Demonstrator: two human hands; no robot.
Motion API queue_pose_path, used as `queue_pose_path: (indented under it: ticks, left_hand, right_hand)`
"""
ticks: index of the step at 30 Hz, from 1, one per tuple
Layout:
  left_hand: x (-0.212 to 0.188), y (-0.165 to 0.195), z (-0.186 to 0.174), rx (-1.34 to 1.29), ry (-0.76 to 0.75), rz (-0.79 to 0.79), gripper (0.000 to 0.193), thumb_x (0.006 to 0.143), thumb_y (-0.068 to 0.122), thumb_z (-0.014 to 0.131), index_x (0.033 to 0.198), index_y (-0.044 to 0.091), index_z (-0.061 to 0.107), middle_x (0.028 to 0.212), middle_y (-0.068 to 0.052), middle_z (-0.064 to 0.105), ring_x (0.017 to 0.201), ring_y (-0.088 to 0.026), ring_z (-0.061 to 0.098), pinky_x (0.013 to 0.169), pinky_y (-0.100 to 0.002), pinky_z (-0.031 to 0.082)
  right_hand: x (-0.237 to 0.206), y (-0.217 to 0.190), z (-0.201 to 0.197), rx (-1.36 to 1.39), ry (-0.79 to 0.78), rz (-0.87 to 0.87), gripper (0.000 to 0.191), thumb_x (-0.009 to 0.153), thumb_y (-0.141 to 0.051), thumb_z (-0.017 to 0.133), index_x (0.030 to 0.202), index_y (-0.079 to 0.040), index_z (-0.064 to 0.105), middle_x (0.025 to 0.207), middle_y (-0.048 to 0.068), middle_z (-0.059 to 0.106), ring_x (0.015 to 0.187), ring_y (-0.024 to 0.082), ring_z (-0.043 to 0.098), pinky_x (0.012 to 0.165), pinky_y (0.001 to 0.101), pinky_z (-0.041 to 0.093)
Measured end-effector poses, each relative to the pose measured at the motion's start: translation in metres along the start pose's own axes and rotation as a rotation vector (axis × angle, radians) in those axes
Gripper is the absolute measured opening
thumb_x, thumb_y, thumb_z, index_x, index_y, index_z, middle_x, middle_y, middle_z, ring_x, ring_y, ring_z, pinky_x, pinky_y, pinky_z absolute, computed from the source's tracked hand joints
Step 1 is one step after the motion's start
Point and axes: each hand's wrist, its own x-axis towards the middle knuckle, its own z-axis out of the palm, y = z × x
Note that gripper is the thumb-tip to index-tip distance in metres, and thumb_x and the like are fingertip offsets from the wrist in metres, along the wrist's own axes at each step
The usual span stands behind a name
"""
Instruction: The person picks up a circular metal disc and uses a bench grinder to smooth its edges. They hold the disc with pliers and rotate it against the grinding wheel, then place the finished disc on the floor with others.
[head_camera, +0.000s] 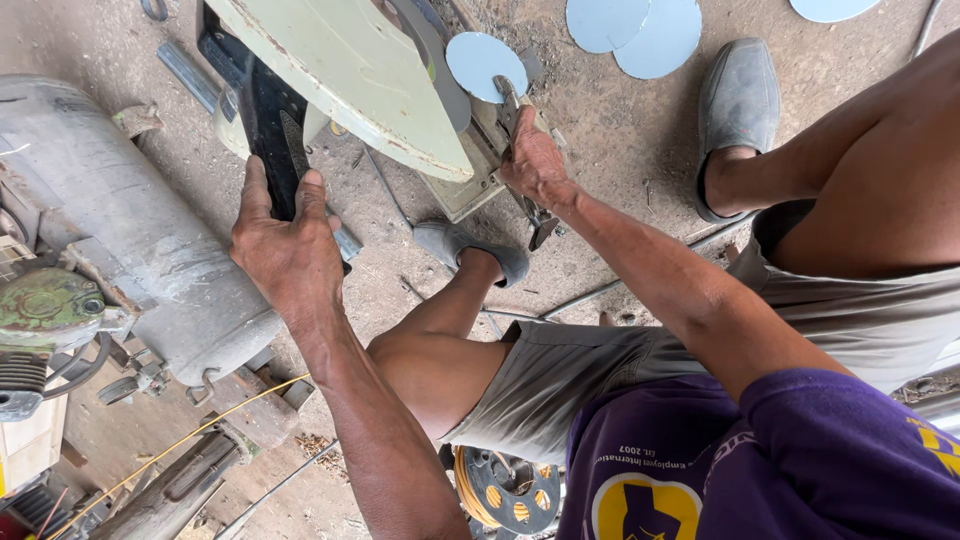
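Observation:
My left hand (285, 245) grips the black handle (262, 120) of a cut-off saw whose pale green guard (345, 70) fills the top centre. My right hand (535, 160) is closed on locking pliers (522, 165) that clamp a round light-blue metal disc (485, 65) at the saw's edge. The pliers' lower handles stick out below my palm. The blade itself is mostly hidden under the guard.
Several more light-blue discs (640, 28) lie on the dirt floor at the top. A grey air tank (120, 220) and compressor parts (45, 310) stand at left. My grey shoes (740, 95) rest on the ground; thin metal rods (590, 295) lie near them.

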Motion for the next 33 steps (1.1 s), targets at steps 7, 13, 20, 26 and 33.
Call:
queue_pose_path:
  ticks: [7,13,20,26,33]
  left_hand:
    - [-0.002,0.001,-0.002,0.046,0.002,0.033,0.055,0.091,0.011,0.076,0.138,-0.008,0.055,0.097,-0.022,0.077,0.062,-0.018,0.074,0.047,-0.024,0.062]
    - [0.002,-0.008,0.001,-0.001,-0.002,0.093,0.056,0.091,0.011,0.077,0.137,-0.010,0.054,0.098,-0.025,0.076,0.064,-0.018,0.076,0.045,-0.023,0.063]
    - [0.002,-0.013,-0.001,0.029,0.002,0.074,0.055,0.092,0.013,0.076,0.137,-0.009,0.055,0.097,-0.024,0.076,0.061,-0.017,0.076,0.043,-0.021,0.062]
    - [0.001,-0.009,-0.002,0.020,0.001,0.075,0.054,0.091,0.010,0.077,0.137,-0.010,0.056,0.094,-0.023,0.077,0.057,-0.016,0.072,0.041,-0.021,0.058]
    - [0.002,-0.013,-0.002,0.016,0.004,0.104,0.054,0.091,0.010,0.078,0.137,-0.011,0.056,0.094,-0.022,0.077,0.057,-0.015,0.072,0.040,-0.024,0.056]
  right_hand:
    - [-0.005,0.032,0.000,0.013,-0.089,-0.077,0.044,0.091,-0.001,0.061,0.124,0.003,0.032,0.076,0.017,0.062,0.066,0.029,0.065,0.054,0.0380,0.053]
    - [-0.021,0.060,-0.030,0.154,-0.106,-0.081,0.036,0.095,-0.020,0.056,0.126,-0.008,0.041,0.082,0.005,0.060,0.053,0.018,0.058,0.044,0.0320,0.049]
    - [-0.039,0.054,-0.029,-0.066,0.357,-0.309,0.070,0.096,-0.036,0.061,0.149,-0.001,0.032,0.089,0.009,0.056,0.053,0.011,0.049,0.031,0.0273,0.045]
    - [-0.011,0.038,-0.010,0.151,0.377,-0.164,0.055,0.084,-0.023,0.068,0.125,-0.004,0.038,0.083,0.010,0.061,0.051,0.020,0.052,0.035,0.0318,0.046]
    - [0.004,0.017,0.006,0.197,0.221,-0.120,0.054,0.074,-0.005,0.081,0.102,-0.007,0.034,0.078,0.015,0.065,0.063,0.026,0.065,0.054,0.0412,0.054]
